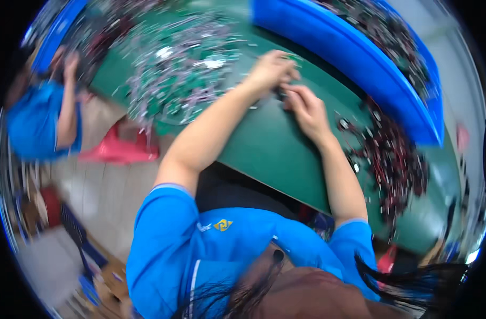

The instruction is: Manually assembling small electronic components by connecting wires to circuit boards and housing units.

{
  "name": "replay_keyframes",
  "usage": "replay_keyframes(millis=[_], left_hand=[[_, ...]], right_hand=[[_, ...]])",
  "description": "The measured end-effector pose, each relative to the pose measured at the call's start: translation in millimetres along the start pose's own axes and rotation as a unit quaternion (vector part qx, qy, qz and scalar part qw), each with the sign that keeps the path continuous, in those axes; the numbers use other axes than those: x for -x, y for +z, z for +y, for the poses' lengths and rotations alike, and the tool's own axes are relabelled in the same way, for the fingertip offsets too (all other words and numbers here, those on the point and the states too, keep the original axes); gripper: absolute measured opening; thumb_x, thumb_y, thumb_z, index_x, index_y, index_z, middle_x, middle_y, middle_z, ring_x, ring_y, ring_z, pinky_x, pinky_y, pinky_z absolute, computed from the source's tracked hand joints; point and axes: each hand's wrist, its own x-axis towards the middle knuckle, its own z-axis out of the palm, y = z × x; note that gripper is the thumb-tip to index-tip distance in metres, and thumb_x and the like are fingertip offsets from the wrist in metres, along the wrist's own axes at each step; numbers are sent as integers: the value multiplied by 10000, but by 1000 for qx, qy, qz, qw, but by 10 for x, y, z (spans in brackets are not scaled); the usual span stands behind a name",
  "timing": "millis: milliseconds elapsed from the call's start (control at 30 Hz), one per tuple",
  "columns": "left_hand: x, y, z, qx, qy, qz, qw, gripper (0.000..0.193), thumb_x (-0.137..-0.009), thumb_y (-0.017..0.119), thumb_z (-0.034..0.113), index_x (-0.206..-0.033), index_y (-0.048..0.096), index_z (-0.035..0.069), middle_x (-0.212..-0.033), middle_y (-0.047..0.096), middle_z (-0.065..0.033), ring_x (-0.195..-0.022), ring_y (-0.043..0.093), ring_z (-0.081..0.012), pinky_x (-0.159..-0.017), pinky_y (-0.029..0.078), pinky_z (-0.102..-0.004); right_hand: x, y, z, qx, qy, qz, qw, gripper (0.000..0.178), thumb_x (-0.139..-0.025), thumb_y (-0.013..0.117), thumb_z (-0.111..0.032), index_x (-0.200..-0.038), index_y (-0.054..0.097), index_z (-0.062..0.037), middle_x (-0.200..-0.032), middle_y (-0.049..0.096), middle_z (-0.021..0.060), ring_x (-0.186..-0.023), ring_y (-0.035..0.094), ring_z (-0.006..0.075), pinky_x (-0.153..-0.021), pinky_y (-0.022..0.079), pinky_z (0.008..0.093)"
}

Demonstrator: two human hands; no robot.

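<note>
The person's left hand (274,70) and right hand (308,108) are close together over the green table (275,154), fingertips nearly meeting. The fingers of both hands are bent. A small dark part (279,93) shows just beside the fingertips, between the hands and above the bare strip of the table; it is too blurred to tell its shape. Whether either hand is clamped on it, or merely touching it, cannot be told.

To the left of the hands, a wide heap of pale, purplish wires (187,72) spreads over the table. To the right lies a pile of dark red and black wired parts (389,159), near the end of a long blue bin (344,58) that holds more small parts. At the far left, a co-worker (38,122) in a blue shirt is near a pink stool (115,149).
</note>
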Motion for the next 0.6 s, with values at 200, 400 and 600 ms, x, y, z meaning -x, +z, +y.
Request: replay_keyframes(millis=[200,400,600], left_hand=[[-120,-97,28,71,35,39,996,288,-929,477,123,-1175,387,2,-782,574,-110,-505,401,-66,-422,332,-172],[-149,-298,-6,75,32,-6,997,171,-941,439,102,-1086,417,12,-767,550,-85,-491,346,-44,-391,250,-155],[-117,-81,136,28,-2,-7,1000,105,-945,443,100,-1011,435,19,-799,549,-79,-486,323,-26,-364,231,-134]], right_hand=[[-152,44,228,146,-168,49,974,137,-882,533,-127,-967,597,-41,-830,608,50,-658,541,148,-634,439,260],[-62,-385,-43,257,-156,21,953,169,-844,573,-234,-896,618,-80,-856,637,44,-729,580,225,-653,456,315],[109,-1522,197,458,-99,291,834,139,-782,608,-184,-874,629,-82,-879,614,52,-795,567,239,-703,465,322]])
